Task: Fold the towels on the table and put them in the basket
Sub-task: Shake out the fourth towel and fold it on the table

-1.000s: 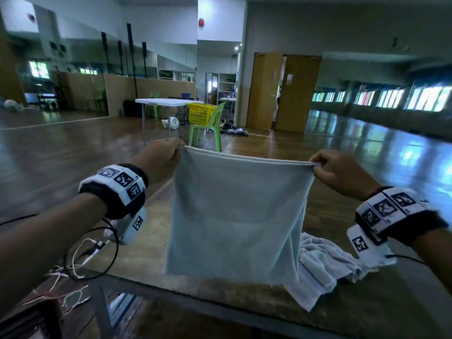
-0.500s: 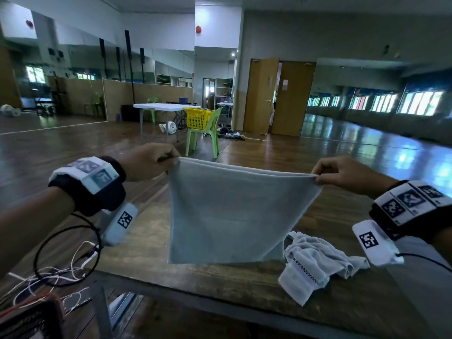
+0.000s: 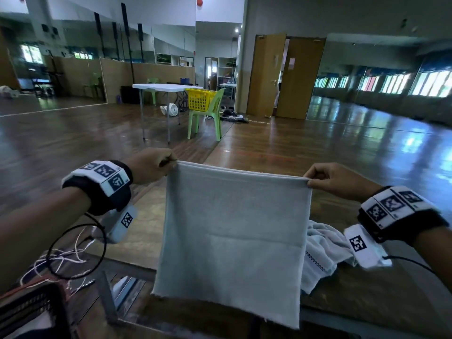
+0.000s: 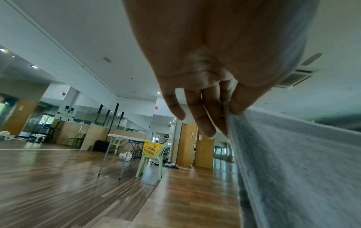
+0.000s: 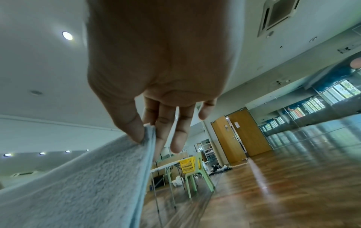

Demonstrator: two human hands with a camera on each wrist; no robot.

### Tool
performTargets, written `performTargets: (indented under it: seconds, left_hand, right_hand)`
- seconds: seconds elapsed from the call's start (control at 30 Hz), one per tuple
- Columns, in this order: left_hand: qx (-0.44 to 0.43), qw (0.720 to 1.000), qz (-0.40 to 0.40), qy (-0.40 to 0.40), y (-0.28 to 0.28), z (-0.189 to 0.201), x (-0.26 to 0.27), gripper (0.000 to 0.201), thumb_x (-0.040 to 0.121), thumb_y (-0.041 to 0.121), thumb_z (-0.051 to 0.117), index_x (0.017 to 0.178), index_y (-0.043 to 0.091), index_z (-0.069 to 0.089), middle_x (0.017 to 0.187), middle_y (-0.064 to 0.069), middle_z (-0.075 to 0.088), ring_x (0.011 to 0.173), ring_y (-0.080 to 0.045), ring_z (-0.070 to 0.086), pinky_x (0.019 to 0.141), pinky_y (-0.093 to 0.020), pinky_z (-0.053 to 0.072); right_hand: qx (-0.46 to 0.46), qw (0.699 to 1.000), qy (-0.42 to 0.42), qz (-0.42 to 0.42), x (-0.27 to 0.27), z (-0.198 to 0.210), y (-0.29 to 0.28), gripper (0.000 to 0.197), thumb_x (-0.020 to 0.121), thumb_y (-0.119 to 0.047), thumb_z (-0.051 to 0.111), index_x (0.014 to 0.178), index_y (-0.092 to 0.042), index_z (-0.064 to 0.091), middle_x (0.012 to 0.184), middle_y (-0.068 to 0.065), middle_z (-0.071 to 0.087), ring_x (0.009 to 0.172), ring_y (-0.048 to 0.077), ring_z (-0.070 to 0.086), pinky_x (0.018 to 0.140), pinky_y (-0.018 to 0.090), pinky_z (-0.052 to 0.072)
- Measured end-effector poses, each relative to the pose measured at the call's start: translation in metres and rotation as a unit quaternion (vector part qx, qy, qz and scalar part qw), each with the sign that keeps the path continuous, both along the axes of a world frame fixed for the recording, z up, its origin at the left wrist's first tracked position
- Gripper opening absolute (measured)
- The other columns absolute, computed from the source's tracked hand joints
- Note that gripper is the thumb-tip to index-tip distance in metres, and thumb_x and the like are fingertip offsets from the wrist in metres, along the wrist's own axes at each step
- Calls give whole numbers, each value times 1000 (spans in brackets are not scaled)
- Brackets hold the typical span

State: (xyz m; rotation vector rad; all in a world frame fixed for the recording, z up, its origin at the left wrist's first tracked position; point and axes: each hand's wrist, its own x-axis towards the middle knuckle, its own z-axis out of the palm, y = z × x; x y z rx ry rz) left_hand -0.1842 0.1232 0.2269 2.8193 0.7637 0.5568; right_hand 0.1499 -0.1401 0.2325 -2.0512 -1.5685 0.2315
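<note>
Hands: your left hand (image 3: pixel 151 165) and right hand (image 3: pixel 335 179) each pinch a top corner of the grey towel (image 3: pixel 232 241).
Towel: hangs taut above the worktop (image 3: pixel 367 302).
Risk: thumb-and-finger pinches could slip, collapsing the fold.

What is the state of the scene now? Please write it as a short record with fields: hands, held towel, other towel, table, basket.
left hand: left hand pinches the top left corner of the grey towel
right hand: right hand pinches the top right corner
held towel: hangs flat between both hands, above the wooden table
other towel: white towel lies crumpled on the table, partly behind the grey one
basket: yellow basket on a green chair, far across the room
</note>
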Motion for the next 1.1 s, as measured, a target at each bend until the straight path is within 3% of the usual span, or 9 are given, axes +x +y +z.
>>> performTargets:
  seconds: [0.1, 0.17, 0.33, 0.4, 0.5, 0.6, 0.67, 0.9, 1.1]
  left_hand:
    - [10, 1000, 26, 8, 17, -35, 10, 10, 92, 17, 50, 83, 17, 48, 82, -10, 58, 76, -27, 54, 69, -33, 41]
    - [25, 998, 49, 9, 28, -60, 15, 10, 93, 20, 49, 89, 13, 54, 88, -13, 63, 80, -33, 59, 72, -37, 46]
    - [58, 998, 26, 14, 38, -124, 17, 15, 89, 23, 49, 96, 17, 61, 94, -5, 65, 86, -29, 61, 77, -39, 49]
    - [48, 998, 15, 28, 37, -149, 12, 15, 88, 25, 52, 97, 21, 63, 96, 1, 64, 89, -24, 60, 80, -38, 47]
    - [20, 996, 8, 87, 28, -186, 3, 13, 87, 29, 56, 98, 28, 63, 98, 10, 63, 93, -16, 58, 85, -35, 40]
    - [26, 993, -9, 113, 14, -217, -6, 11, 84, 31, 61, 94, 30, 67, 97, 12, 66, 96, -13, 60, 87, -34, 34]
    - [35, 990, -24, 138, 6, -234, -11, 10, 82, 33, 64, 90, 31, 69, 94, 13, 67, 95, -12, 61, 88, -32, 33]
    - [64, 984, -46, 158, -3, -264, -20, 10, 68, 34, 79, 76, 34, 72, 75, 14, 68, 71, -13, 65, 70, -30, 43]
    - [33, 992, -6, 121, -5, -267, -18, 9, 78, 32, 69, 87, 31, 72, 90, 9, 69, 88, -16, 64, 79, -32, 36]
  right_hand:
    - [-18, 1000, -19, -12, 6, -33, 19, 16, 85, -16, 64, 79, -31, 62, 86, -9, 69, 85, 14, 65, 90, 46, 49]
    - [-15, 998, -52, -45, 9, -59, 31, 15, 84, -26, 62, 75, -38, 60, 81, -18, 66, 85, 9, 64, 95, 50, 43]
    - [12, 995, -85, -50, 17, -129, 48, 13, 80, -35, 58, 72, -45, 56, 78, -19, 66, 81, 6, 64, 94, 51, 40]
    - [-4, 990, -134, -46, 10, -153, 44, 11, 82, -27, 62, 79, -38, 63, 80, -12, 68, 83, 11, 65, 93, 44, 33]
    - [-5, 974, -224, -35, -3, -191, 31, 14, 74, -13, 73, 80, -25, 69, 80, -6, 71, 82, 19, 66, 77, 35, 22]
    - [-21, 963, -269, 13, -4, -232, 18, 27, 59, -7, 81, 72, -28, 68, 74, -8, 71, 72, 18, 67, 69, 30, 18]
    - [-42, 959, -272, 60, -4, -251, 11, 29, 56, -8, 82, 70, -29, 67, 74, -10, 69, 69, 16, 66, 71, 27, 18]
    - [-62, 948, -299, 89, -11, -268, 2, 33, 50, -12, 88, 74, -28, 72, 77, -9, 69, 70, 15, 67, 73, 32, 23]
    - [-21, 960, -274, 55, -9, -266, 3, 30, 57, -9, 84, 78, -25, 72, 79, -9, 69, 73, 17, 66, 74, 25, 15]
